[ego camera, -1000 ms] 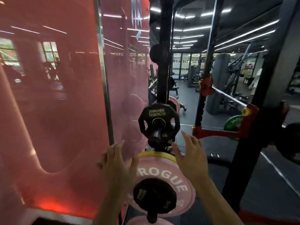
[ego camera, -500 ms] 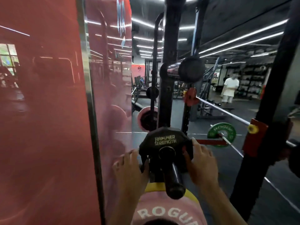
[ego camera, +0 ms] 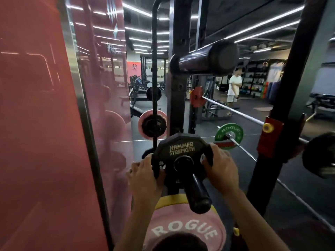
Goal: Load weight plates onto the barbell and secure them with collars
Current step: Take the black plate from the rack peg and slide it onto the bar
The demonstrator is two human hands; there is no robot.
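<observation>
A small black plate marked HAMMER STRENGTH [ego camera: 182,148] sits on a black storage peg [ego camera: 197,192] of the rack, low in the centre. My left hand [ego camera: 146,175] grips its left edge, fingers curled through a slot. My right hand [ego camera: 220,169] grips its right edge the same way. Below the peg hangs a pink ROGUE plate [ego camera: 184,230] with a yellow plate edge [ego camera: 169,200] behind it. The barbell [ego camera: 233,111] lies across the rack's red hooks to the right, its shaft bare. No collar is visible.
A red glossy wall [ego camera: 36,124] closes the left side. Black rack uprights [ego camera: 178,87] stand ahead and at right [ego camera: 282,105]. A thick upper peg [ego camera: 208,58] juts out above. A green ROGUE plate on a bar [ego camera: 228,134] rests on the floor. A person [ego camera: 233,91] stands far off.
My head has moved up and closer to the black plate. Both hands rose from beside the pink plate and closed on the black plate's edges.
</observation>
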